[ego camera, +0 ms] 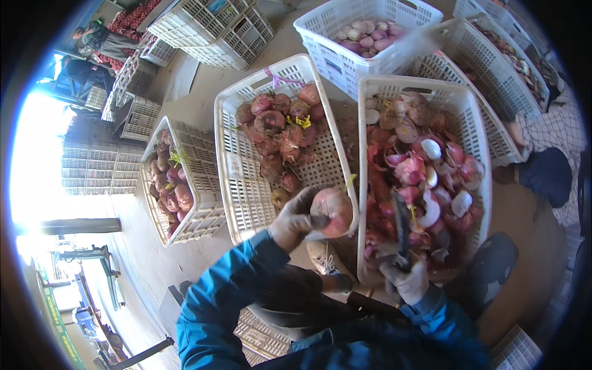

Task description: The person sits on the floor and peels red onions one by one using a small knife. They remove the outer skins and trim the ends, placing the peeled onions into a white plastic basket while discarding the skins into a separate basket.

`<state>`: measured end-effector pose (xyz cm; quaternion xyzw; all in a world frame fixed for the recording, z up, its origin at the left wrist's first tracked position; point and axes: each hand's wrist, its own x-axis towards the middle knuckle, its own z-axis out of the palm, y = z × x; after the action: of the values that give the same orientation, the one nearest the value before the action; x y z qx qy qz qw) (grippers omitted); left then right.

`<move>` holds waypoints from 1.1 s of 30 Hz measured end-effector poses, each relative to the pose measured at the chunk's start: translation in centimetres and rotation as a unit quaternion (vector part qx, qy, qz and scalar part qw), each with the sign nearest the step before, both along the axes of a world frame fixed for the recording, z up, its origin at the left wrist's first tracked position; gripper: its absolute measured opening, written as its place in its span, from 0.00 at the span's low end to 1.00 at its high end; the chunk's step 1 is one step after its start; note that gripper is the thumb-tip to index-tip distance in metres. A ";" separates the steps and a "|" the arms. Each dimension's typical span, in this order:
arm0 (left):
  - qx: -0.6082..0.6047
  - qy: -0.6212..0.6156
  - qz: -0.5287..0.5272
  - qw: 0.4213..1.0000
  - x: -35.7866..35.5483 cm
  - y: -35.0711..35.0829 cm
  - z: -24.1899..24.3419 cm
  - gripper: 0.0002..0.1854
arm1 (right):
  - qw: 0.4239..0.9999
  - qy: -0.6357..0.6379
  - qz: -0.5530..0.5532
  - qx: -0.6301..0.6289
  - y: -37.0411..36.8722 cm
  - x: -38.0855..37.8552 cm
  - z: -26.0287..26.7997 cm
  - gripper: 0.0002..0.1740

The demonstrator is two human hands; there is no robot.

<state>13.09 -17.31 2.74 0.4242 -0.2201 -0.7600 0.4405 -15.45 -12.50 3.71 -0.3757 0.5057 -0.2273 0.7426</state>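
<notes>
My gloved left hand [298, 217] grips a large reddish onion [334, 210] over the near right edge of a white plastic crate [222, 152]. Unpeeled onions [270, 122] fill the far part of that crate, some with yellow sprouts. In my gloved right hand [409, 280] is a dark knife [401, 226], pointing away from me over the near left part of a second white crate [483, 185]. That crate holds red onion skins [409, 171], cut pieces and some onions.
A crate of unpeeled onions [171, 203] stands at the left. Peeled onions [370, 37] lie in stacked crates beyond. More crates and a seated person's checked sleeve [550, 125] are at the right. Stacked crates [212, 27] and two people are at the far left.
</notes>
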 end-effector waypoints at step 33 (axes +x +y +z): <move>-0.032 -0.420 -0.058 0.905 -11.6 14.7 0.8 0.38 | 0.889 0.266 0.295 -0.230 9.4 -6.4 -2.2 0.24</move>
<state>1.46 -2.62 3.49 0.6761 -0.4333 -0.5282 0.2760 -21.85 -3.08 1.51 -0.7142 0.4836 0.0006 0.5060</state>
